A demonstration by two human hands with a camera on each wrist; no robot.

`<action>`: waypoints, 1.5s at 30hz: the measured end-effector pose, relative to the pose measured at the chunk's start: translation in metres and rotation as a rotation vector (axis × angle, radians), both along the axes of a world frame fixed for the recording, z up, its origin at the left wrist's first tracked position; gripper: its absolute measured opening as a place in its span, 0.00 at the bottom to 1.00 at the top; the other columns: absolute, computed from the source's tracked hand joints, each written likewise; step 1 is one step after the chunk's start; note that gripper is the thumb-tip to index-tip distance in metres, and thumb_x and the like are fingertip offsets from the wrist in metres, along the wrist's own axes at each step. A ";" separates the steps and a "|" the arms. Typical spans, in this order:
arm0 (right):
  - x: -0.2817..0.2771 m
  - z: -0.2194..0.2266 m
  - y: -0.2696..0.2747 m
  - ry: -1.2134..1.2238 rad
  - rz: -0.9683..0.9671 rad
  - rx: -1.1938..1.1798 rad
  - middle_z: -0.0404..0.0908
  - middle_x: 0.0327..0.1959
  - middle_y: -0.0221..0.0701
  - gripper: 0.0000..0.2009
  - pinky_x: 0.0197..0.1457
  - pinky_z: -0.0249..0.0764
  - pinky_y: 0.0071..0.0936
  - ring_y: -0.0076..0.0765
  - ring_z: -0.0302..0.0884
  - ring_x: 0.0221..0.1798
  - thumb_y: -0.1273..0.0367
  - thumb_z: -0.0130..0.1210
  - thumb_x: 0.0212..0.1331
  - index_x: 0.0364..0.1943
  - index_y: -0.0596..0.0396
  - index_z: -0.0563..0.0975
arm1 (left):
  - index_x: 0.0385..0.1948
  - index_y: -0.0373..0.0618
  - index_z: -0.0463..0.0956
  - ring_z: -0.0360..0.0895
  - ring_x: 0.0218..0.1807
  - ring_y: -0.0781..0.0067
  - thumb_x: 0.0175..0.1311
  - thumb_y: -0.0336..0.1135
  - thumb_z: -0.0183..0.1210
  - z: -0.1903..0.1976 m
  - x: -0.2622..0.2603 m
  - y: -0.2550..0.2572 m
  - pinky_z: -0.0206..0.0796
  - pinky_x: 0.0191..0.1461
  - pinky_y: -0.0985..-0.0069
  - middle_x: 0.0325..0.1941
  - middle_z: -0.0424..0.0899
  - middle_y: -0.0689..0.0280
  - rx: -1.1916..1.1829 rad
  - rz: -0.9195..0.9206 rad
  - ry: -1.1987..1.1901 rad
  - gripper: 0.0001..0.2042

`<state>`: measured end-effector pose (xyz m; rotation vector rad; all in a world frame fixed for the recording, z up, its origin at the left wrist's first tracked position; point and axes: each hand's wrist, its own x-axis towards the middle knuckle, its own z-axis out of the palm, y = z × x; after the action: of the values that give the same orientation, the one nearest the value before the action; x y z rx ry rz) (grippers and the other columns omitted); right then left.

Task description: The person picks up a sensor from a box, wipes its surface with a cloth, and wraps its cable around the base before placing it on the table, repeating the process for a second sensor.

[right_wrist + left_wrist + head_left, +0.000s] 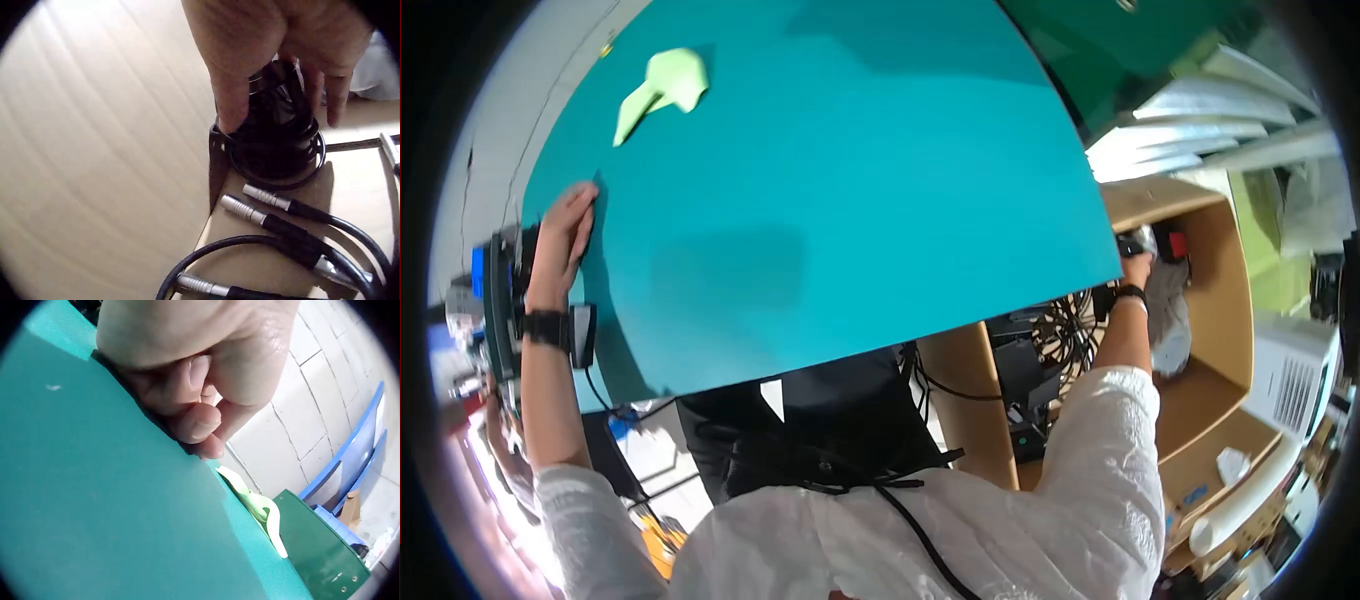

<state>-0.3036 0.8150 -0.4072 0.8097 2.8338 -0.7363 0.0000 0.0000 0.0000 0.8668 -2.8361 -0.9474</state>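
Note:
My left hand [562,238] rests at the left edge of the teal tabletop [870,200]. In the left wrist view its fingers [199,422] hang loosely curled over that edge, holding nothing. A crumpled pale green cloth [677,78] lies further up the table, beyond this hand. My right hand [1137,268] reaches down into a cardboard box [1235,300] beside the table. There it grips a black bundle [275,147] wound with thin cable, thumb on one side and fingers on the other. Its upper part is partly hidden by the hand.
Black cables with silver connectors [244,210] lie on cardboard below the bundle. Another box with tangled black cables [1065,335] stands under the table's near right corner. A black chair [855,400] is at the near edge. A white appliance [1290,375] stands beyond the boxes.

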 end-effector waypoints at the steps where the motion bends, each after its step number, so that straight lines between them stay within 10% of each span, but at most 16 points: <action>1: 0.003 -0.002 0.004 0.050 0.002 -0.014 0.76 0.50 0.54 0.40 0.60 0.69 0.41 0.55 0.75 0.55 0.61 0.76 0.33 0.53 0.65 0.68 | 0.42 0.39 0.73 0.59 0.10 0.90 0.64 0.45 0.57 0.014 -0.021 0.049 0.46 0.14 0.93 0.17 0.72 0.76 0.140 0.096 0.045 0.17; 2: 0.005 -0.019 0.017 0.131 -0.006 -0.114 0.77 0.48 0.52 0.39 0.58 0.70 0.39 0.51 0.76 0.51 0.63 0.76 0.33 0.51 0.67 0.69 | 0.40 0.39 0.74 0.57 0.10 0.92 0.67 0.42 0.54 0.022 -0.062 0.114 0.45 0.14 0.91 0.17 0.68 0.77 0.278 0.185 0.096 0.13; 7: 0.021 -0.008 0.052 0.360 -0.061 -0.555 0.78 0.44 0.39 0.29 0.48 0.72 0.29 0.34 0.75 0.43 0.68 0.72 0.41 0.46 0.71 0.70 | 0.35 0.42 0.73 0.56 0.11 0.92 0.67 0.40 0.53 0.015 -0.059 0.103 0.45 0.14 0.91 0.18 0.69 0.76 0.358 0.143 0.149 0.10; 15: 0.111 0.186 -0.018 0.717 -0.202 -0.961 0.66 0.53 0.38 0.28 0.48 0.78 0.29 0.35 0.69 0.52 0.68 0.63 0.55 0.58 0.57 0.64 | 0.33 0.42 0.74 0.63 0.11 0.88 0.64 0.36 0.54 0.020 -0.057 0.098 0.47 0.12 0.89 0.18 0.72 0.73 0.468 0.079 0.146 0.07; 22: 0.173 0.366 -0.110 0.923 0.261 -0.965 0.70 0.54 0.37 0.26 0.56 0.72 0.35 0.35 0.72 0.55 0.75 0.51 0.63 0.64 0.58 0.57 | 0.34 0.39 0.76 0.67 0.15 0.85 0.63 0.33 0.53 0.009 -0.049 0.081 0.52 0.15 0.87 0.22 0.76 0.69 0.640 -0.055 0.251 0.07; 29: 0.207 0.520 -0.314 0.926 1.085 -0.853 0.65 0.60 0.40 0.33 0.62 0.67 0.36 0.40 0.68 0.60 0.78 0.57 0.52 0.64 0.57 0.59 | 0.38 0.40 0.74 0.72 0.22 0.81 0.66 0.39 0.53 0.003 -0.033 0.068 0.60 0.19 0.87 0.27 0.77 0.67 0.902 -0.254 0.395 0.11; 34: 0.178 0.521 -0.477 0.737 1.406 -0.772 0.70 0.52 0.33 0.35 0.56 0.70 0.30 0.31 0.71 0.54 0.71 0.67 0.44 0.60 0.53 0.63 | 0.43 0.38 0.74 0.78 0.37 0.67 0.69 0.52 0.46 0.010 -0.028 0.066 0.71 0.35 0.71 0.37 0.79 0.60 1.249 -0.308 0.496 0.22; 38: 0.181 0.486 -0.580 0.783 1.553 -0.434 0.71 0.52 0.41 0.35 0.61 0.67 0.36 0.46 0.70 0.57 0.68 0.68 0.38 0.57 0.56 0.66 | 0.52 0.38 0.69 0.77 0.49 0.56 0.70 0.61 0.36 -0.004 -0.041 0.060 0.71 0.54 0.56 0.50 0.77 0.56 1.665 -0.230 0.636 0.31; 45: 0.178 0.442 -0.630 0.629 1.588 -0.385 0.69 0.58 0.41 0.42 0.62 0.68 0.40 0.49 0.66 0.62 0.67 0.69 0.39 0.65 0.51 0.60 | 0.53 0.43 0.69 0.77 0.52 0.65 0.72 0.54 0.39 -0.002 -0.042 0.051 0.74 0.50 0.66 0.50 0.78 0.61 1.712 -0.033 0.745 0.24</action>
<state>-0.1256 0.1852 0.0353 -1.7512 2.3890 -1.1053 -0.0422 0.0511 -0.0023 0.1948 -0.9419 -2.7980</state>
